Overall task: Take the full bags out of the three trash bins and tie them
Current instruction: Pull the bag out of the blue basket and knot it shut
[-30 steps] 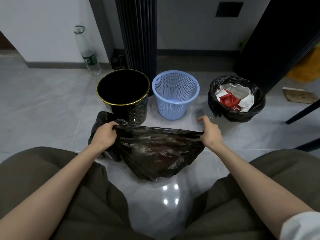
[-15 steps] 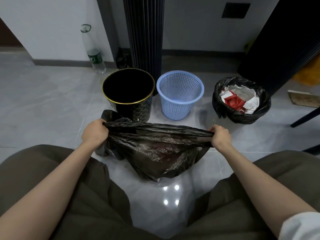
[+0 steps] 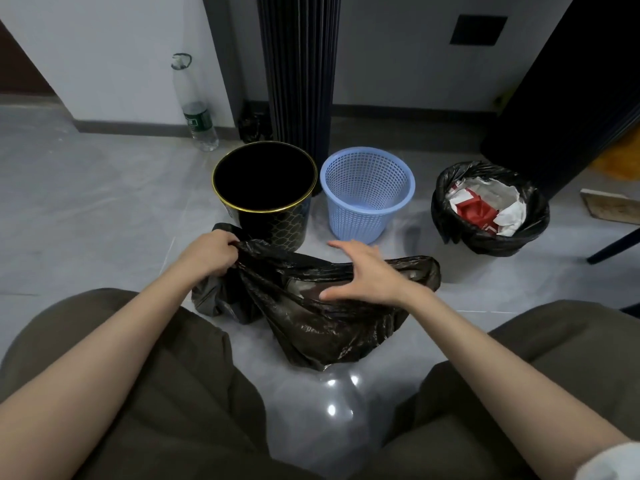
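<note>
A black trash bag (image 3: 322, 320) lies on the floor between my knees. My left hand (image 3: 207, 254) grips the bag's left top corner. My right hand (image 3: 363, 271) hovers over the middle of the bag's top edge with fingers spread, holding nothing. Behind the bag stand a black bin with a gold rim (image 3: 265, 188) and a blue mesh basket (image 3: 367, 192), both without a bag. To the right a third bin (image 3: 490, 209) is lined with a black bag holding white and red waste.
A plastic bottle (image 3: 194, 105) stands by the wall at the back left. A dark ribbed column (image 3: 298, 64) rises behind the bins. A small black bag (image 3: 254, 124) sits at its base. A chair leg (image 3: 613, 247) and a board (image 3: 609, 209) lie at right.
My right hand let go of the bag's right corner and moved left over its middle with fingers spread. The right corner has dropped. My left hand still grips its corner.
</note>
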Available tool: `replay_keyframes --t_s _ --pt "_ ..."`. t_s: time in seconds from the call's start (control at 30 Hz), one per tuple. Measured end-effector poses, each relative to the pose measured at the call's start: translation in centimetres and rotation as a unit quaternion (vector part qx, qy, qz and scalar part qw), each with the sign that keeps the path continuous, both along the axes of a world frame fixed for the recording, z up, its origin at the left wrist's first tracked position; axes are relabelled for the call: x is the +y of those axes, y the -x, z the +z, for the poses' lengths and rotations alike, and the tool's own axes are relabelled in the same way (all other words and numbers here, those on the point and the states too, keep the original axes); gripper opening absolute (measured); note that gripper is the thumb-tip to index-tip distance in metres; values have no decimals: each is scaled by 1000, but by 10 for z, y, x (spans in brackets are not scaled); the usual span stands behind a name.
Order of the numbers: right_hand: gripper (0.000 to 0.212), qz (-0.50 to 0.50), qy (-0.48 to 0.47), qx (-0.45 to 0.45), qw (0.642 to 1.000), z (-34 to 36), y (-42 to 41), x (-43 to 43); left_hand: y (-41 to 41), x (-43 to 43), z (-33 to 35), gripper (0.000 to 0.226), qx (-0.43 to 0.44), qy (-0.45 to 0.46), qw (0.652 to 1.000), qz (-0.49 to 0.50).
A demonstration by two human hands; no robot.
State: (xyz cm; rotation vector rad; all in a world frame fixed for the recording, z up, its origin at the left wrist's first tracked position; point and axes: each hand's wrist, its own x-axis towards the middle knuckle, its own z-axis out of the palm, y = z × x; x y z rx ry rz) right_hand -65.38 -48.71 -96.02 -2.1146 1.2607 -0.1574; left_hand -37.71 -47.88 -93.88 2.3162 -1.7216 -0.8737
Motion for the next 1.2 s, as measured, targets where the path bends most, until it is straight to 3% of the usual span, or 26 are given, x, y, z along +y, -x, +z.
replay_keyframes --t_s 0.1,0.23,0.3,0.37,0.43,0.63,0.77,0.87,1.0,1.1,1.2 --pt "117 57 -6 53 997 -15 -24 9 0 -1 6 25 1 2 1000 -18" --pt "120 53 23 137 989 -35 -47 14 0 -2 6 24 -49 22 997 -47" --pt "107 14 58 160 985 -40 -51 12 0 -2 4 25 -76 31 995 -52" --pt "78 -14 68 166 984 -42 -51 6 -2 -2 3 25 -86 32 995 -49" --pt "54 -43 31 147 988 -42 -50 0 -3 -3 3 26 -71 25 996 -36" --pt "22 -107 -57 26 992 -45 -61 -12 3 -8 5 21 -14 11 999 -29" --pt "31 -108 -67 -61 990 -51 -69 -14 8 -12 4 27 32 -4 999 -32" --pt "32 -172 -120 -183 960 -55 -77 -9 9 -16 3 28 84 -20 996 -24" --pt "12 -154 -177 -179 956 -63 -92 -5 13 -18 1 31 162 -49 986 -10" --pt "52 -74 -232 -172 954 -66 -98 -3 18 -17 -1 32 192 -69 979 -10" --pt "44 -20 -281 -133 950 -67 -100 0 23 -18 -4 34 204 -78 976 -13"
